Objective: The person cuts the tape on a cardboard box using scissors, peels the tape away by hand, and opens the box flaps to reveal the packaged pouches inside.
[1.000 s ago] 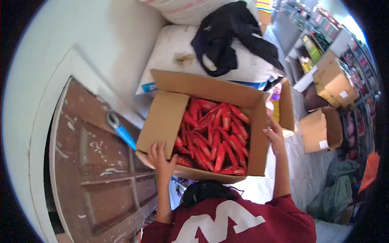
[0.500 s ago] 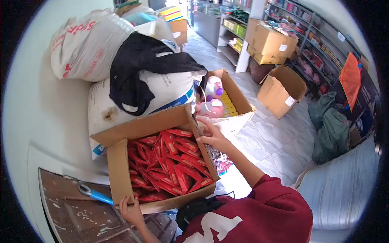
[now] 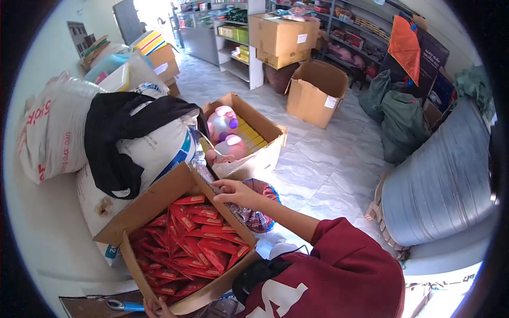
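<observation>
An open cardboard box (image 3: 154,202) sits low in front of me, tilted in view and filled with many small red packets (image 3: 193,241). My right hand (image 3: 236,193) grips the upper part of its right wall, fingers bent over the edge. At the near left corner, my left hand (image 3: 157,308) is closed on the box; the frame's bottom cuts part of it off. Next to the left hand lies a tool with a blue handle (image 3: 131,306) and a metal ring end, which I cannot identify.
Large white sacks (image 3: 58,127) with a black cloth (image 3: 114,135) over them stand left. Beyond the box, another carton (image 3: 254,159) holds pink-and-white toys. Further off are an open carton (image 3: 313,100), stacked cartons, shelves, green bags (image 3: 403,124) and a grey wrapped roll (image 3: 435,185).
My view has turned to the right, so the box, sacks and shelves appear further left, and the box lower. Both hands stay on the box.
</observation>
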`<state>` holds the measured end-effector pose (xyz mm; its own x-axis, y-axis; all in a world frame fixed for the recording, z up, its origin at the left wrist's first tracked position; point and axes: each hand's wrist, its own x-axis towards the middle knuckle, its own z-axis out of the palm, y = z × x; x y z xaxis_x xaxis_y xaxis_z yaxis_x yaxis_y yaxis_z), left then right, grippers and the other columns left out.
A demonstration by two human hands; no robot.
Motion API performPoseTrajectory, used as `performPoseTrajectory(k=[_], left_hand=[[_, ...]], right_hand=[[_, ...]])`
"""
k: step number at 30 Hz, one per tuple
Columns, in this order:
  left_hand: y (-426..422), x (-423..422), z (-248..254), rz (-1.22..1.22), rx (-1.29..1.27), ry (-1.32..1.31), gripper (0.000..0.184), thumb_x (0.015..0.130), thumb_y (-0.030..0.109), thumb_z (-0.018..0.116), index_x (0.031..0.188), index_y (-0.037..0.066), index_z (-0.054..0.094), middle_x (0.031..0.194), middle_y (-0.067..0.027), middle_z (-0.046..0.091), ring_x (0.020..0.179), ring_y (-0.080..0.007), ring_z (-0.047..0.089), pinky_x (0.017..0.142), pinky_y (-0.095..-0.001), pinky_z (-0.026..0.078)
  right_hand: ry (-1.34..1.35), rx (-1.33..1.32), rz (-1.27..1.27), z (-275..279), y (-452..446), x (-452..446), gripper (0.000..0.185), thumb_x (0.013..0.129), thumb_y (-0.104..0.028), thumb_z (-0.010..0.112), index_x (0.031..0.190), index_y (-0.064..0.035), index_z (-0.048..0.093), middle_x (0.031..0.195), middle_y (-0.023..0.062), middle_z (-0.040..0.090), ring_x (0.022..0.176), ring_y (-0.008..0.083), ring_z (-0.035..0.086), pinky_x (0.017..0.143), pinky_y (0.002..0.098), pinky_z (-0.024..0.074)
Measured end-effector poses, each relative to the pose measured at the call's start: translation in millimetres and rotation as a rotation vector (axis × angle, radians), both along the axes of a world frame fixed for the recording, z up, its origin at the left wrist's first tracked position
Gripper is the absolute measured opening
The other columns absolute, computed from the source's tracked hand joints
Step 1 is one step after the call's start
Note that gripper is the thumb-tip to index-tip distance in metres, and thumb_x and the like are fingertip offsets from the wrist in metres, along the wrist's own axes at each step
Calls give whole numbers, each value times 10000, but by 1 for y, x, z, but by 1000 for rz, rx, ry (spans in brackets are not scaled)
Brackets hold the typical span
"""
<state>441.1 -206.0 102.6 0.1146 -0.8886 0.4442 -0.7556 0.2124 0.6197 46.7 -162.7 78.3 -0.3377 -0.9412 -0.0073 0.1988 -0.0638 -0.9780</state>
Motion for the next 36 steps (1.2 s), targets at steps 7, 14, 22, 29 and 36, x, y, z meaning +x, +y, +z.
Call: performPoseTrajectory(k=[7,14,22,29,36], left_hand=[[-13,8,5,-70,-140,91,422,715,180,719,1040,-43,569,831,-136,629,701,-212,593,645,-300,496],[-28,36,2,202,-97,311,236,758,40,629,984,-23,597,922,-123,618,795,-191,571,742,-313,450],[-58,61,-2,339,-253,225,182,822,115,566,914,-36,612,871,-119,632,781,-199,582,726,-310,455],[-83,80,-4,580,-236,-127,252,876,217,486,967,20,614,891,-145,630,794,-276,608,677,-347,463],[-97,109,-9,525,-135,-519,315,862,267,477,1030,28,595,1008,-150,557,912,-305,547,740,-396,440]], right_hand=[[65,-59,-12,-6,-17,27,570,722,-286,694,1167,-23,455,732,-11,470,689,71,431,583,229,348],[240,81,5,5,-26,38,530,712,-161,675,1170,-47,432,773,-3,522,702,76,495,628,220,395],[-24,64,-39,15,-8,21,476,765,-144,618,1183,-25,421,793,14,533,760,83,498,687,210,393],[89,299,-283,-6,37,-41,138,765,-166,607,717,-38,591,607,-23,544,517,44,464,470,194,356],[230,324,-378,-43,54,-64,163,771,-177,613,735,-19,597,590,-10,554,480,47,457,410,200,333]])
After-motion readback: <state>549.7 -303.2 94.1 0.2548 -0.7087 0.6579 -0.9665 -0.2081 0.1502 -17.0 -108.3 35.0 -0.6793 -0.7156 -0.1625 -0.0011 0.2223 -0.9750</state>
